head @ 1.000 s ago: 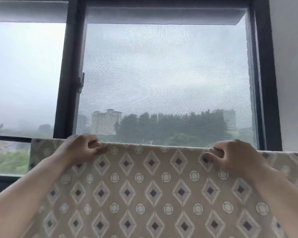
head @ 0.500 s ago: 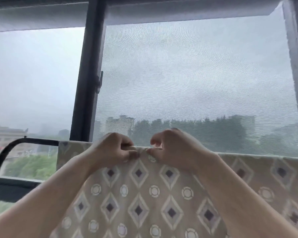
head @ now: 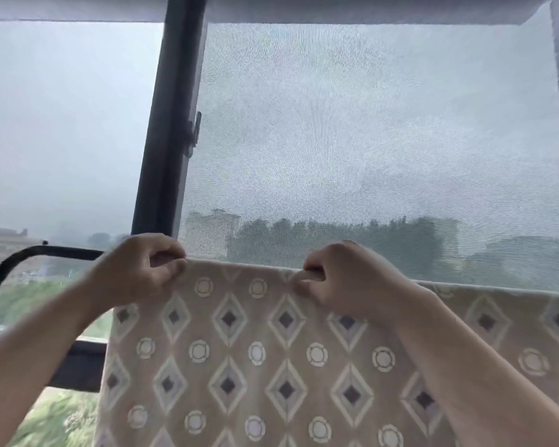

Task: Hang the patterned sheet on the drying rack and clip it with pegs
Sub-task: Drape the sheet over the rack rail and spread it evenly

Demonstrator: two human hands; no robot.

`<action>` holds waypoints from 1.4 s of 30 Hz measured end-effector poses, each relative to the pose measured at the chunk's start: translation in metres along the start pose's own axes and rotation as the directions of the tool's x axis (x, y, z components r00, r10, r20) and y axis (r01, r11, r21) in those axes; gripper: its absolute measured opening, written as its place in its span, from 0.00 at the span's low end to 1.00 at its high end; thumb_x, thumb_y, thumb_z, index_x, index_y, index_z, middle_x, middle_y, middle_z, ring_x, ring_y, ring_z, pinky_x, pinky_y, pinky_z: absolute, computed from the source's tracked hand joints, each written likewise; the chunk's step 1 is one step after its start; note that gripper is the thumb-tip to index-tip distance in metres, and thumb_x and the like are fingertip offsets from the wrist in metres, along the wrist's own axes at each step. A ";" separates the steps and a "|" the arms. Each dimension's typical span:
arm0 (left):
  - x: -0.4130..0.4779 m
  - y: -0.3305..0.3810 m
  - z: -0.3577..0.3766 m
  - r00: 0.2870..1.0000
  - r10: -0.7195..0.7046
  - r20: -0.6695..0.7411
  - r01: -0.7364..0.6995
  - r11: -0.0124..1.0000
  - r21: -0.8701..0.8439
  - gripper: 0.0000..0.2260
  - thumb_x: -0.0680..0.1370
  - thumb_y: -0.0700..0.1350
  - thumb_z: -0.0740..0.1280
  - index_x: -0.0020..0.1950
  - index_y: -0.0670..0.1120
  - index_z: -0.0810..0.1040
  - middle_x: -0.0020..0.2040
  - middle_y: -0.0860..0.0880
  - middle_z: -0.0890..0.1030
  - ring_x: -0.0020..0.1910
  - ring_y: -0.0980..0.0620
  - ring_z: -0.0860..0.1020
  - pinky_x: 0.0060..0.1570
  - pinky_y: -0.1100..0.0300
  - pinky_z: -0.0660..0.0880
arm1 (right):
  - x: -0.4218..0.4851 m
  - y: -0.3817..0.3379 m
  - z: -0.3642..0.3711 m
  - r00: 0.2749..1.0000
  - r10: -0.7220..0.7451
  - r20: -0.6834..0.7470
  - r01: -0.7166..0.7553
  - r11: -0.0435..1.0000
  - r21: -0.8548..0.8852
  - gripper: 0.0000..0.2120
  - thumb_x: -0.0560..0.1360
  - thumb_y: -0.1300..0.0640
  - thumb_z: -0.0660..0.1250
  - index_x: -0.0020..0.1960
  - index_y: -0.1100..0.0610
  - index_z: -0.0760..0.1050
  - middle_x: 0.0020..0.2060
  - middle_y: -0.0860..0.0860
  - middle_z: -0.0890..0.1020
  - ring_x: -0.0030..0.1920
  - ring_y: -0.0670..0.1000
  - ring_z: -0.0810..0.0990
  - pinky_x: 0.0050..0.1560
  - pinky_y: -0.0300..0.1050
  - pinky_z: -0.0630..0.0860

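The patterned sheet (head: 239,343), beige with diamonds and circles, hangs over the top bar of the drying rack and fills the lower middle and right. The rack's black bar (head: 29,254) shows only at the left, curving down from the sheet's left edge. My left hand (head: 136,269) grips the sheet's top fold near its left end, fingers curled over it. My right hand (head: 339,279) pinches the same top fold further right. No pegs are in view.
A window with a dark frame post (head: 171,124) stands right behind the rack. An insect screen (head: 368,140) covers the right pane. A dark sill rail (head: 78,366) runs low at the left.
My hands came together at the top fold half a second ago and have now spread apart again along it. The view has shifted left, so the rack's curved end shows more.
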State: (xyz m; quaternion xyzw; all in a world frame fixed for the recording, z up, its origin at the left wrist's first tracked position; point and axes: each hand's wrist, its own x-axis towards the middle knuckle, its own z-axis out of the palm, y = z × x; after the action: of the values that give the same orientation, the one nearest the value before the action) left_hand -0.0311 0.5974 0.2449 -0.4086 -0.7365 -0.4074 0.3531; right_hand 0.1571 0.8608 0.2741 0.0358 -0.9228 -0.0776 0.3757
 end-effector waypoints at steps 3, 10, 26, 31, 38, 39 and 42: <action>0.007 -0.020 -0.014 0.998 -0.029 0.053 0.027 0.999 0.045 0.04 0.73 0.49 0.74 0.38 0.52 0.83 0.34 0.55 0.83 0.37 0.53 0.82 0.38 0.56 0.78 | 0.000 -0.001 -0.002 0.996 0.083 0.043 -0.083 0.997 0.000 0.17 0.74 0.42 0.66 0.34 0.53 0.74 0.29 0.47 0.78 0.30 0.46 0.77 0.29 0.42 0.71; 0.019 -0.040 -0.021 0.990 0.014 0.142 -0.003 0.997 -0.083 0.04 0.74 0.44 0.73 0.40 0.49 0.84 0.33 0.57 0.83 0.32 0.63 0.79 0.35 0.66 0.72 | 0.027 -0.055 0.016 0.982 0.165 0.092 -0.158 0.984 -0.084 0.20 0.74 0.37 0.64 0.37 0.54 0.71 0.33 0.47 0.77 0.35 0.49 0.76 0.35 0.46 0.72; -0.071 -0.095 0.006 0.895 -0.344 0.285 0.386 0.273 -0.881 0.17 0.71 0.48 0.76 0.54 0.41 0.77 0.47 0.39 0.83 0.43 0.46 0.82 0.40 0.57 0.77 | 0.069 -0.130 0.047 0.927 0.375 -0.001 -0.375 0.926 -0.053 0.20 0.75 0.37 0.65 0.37 0.53 0.74 0.32 0.46 0.78 0.36 0.48 0.77 0.41 0.48 0.75; -0.075 -0.107 0.001 0.871 -0.170 0.462 0.492 0.306 -0.815 0.12 0.75 0.46 0.70 0.56 0.40 0.79 0.44 0.44 0.85 0.38 0.52 0.82 0.35 0.62 0.78 | 0.071 -0.138 0.044 0.920 0.393 0.000 -0.392 0.919 -0.036 0.20 0.75 0.38 0.65 0.39 0.55 0.75 0.33 0.47 0.79 0.37 0.50 0.78 0.41 0.49 0.75; -0.092 -0.102 0.017 0.988 -0.151 0.018 0.148 0.929 -0.339 0.08 0.81 0.43 0.61 0.56 0.46 0.79 0.53 0.50 0.77 0.52 0.46 0.78 0.51 0.53 0.76 | 0.079 -0.142 0.048 0.918 0.398 -0.002 -0.397 0.916 -0.054 0.20 0.75 0.37 0.64 0.38 0.54 0.74 0.31 0.46 0.76 0.38 0.50 0.77 0.39 0.47 0.72; -0.097 -0.096 0.018 0.989 -0.126 -0.072 0.100 0.952 -0.289 0.11 0.80 0.42 0.61 0.61 0.45 0.77 0.55 0.49 0.75 0.54 0.46 0.75 0.54 0.52 0.74 | 0.079 -0.143 0.048 0.918 0.397 -0.011 -0.397 0.916 -0.058 0.20 0.75 0.37 0.64 0.39 0.54 0.75 0.31 0.46 0.76 0.38 0.50 0.77 0.38 0.46 0.71; -0.113 -0.086 0.023 0.973 -0.071 -0.217 0.021 0.974 -0.224 0.17 0.77 0.47 0.62 0.63 0.42 0.78 0.54 0.44 0.77 0.52 0.46 0.72 0.56 0.53 0.70 | 0.079 -0.144 0.047 0.919 0.392 -0.027 -0.393 0.917 -0.065 0.21 0.75 0.36 0.64 0.40 0.55 0.76 0.32 0.47 0.78 0.38 0.51 0.78 0.40 0.46 0.73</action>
State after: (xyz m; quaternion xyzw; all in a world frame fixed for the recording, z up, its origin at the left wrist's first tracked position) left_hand -0.0647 0.5539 0.1120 -0.3793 -0.6517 -0.5379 0.3769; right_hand 0.0690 0.7147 0.2706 -0.1625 -0.9054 -0.0324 0.3909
